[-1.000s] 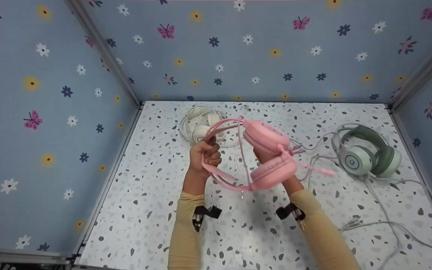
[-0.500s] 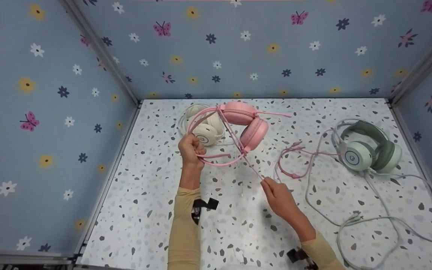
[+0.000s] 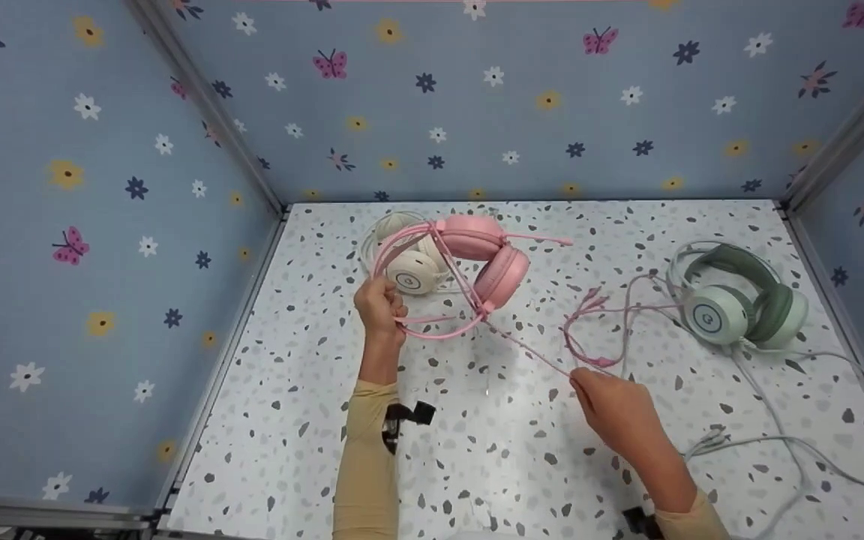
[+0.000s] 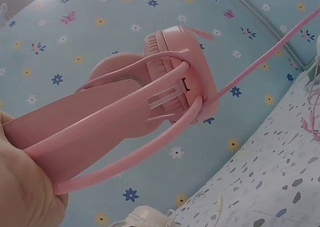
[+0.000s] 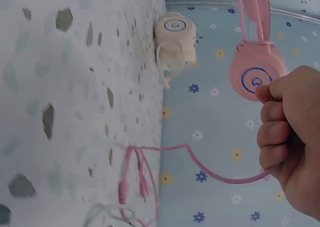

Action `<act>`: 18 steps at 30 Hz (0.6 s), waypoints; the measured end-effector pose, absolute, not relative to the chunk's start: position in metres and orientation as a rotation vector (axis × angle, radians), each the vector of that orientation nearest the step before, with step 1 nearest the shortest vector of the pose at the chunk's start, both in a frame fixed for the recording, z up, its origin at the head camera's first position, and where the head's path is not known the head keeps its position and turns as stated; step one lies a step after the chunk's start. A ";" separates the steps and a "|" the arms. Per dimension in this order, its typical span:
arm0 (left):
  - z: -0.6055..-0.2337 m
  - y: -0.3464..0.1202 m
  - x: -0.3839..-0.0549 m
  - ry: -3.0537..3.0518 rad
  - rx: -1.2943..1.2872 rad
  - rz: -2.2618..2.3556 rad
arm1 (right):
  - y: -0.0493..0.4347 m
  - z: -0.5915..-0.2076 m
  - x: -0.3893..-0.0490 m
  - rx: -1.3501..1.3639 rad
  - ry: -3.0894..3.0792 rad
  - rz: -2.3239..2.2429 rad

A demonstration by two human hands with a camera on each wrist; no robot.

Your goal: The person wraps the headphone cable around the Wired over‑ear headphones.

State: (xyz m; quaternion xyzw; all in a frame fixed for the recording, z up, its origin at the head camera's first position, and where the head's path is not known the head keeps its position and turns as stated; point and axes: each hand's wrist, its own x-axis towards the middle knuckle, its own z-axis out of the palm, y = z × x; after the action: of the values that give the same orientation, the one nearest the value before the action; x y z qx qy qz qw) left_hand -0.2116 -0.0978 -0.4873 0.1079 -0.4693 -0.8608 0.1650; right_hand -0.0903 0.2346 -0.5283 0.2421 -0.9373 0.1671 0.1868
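My left hand (image 3: 381, 306) grips the headband of a pink headset (image 3: 469, 234) and holds it up over the table, its ear cups pointing away to the right. A thin mic boom sticks out from the upper cup. In the left wrist view the padded band (image 4: 75, 122) and two outer tubes run from the palm to an ear cup (image 4: 187, 72). My right hand (image 3: 616, 409) has curled fingers round the pink cable (image 3: 526, 349), which stretches from the lower cup. The cable's loose end (image 3: 589, 304) lies on the table beyond that hand.
A white headset (image 3: 411, 271) with its cable wound round it lies at the back left, partly behind the pink one. On the right sits a green headset (image 3: 713, 315), its grey-green cable (image 3: 769, 439) trailing toward the front. Patterned walls (image 3: 507, 97) enclose the table's back and sides.
The pink headset has moved back and left, and its cups have swung round. My right hand left the cups, took the cable and drew it toward the front right, pulling it longer.
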 end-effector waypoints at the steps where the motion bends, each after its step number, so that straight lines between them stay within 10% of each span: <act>1: -0.488 -0.099 -0.211 -1.366 0.324 -2.440 | 0.241 -0.524 -0.091 0.689 -2.602 0.430; 18: -0.476 -0.091 -0.195 -2.161 0.039 -2.213 | 0.270 -0.380 -0.155 0.970 -1.876 0.230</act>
State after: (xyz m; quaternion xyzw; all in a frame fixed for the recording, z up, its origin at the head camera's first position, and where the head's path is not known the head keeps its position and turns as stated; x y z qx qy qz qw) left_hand -0.1955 -0.0907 -0.4757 0.0125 -0.6984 -0.7151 0.0242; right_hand -0.1546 0.2697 -0.3800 0.3990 -0.7712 0.0946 0.4870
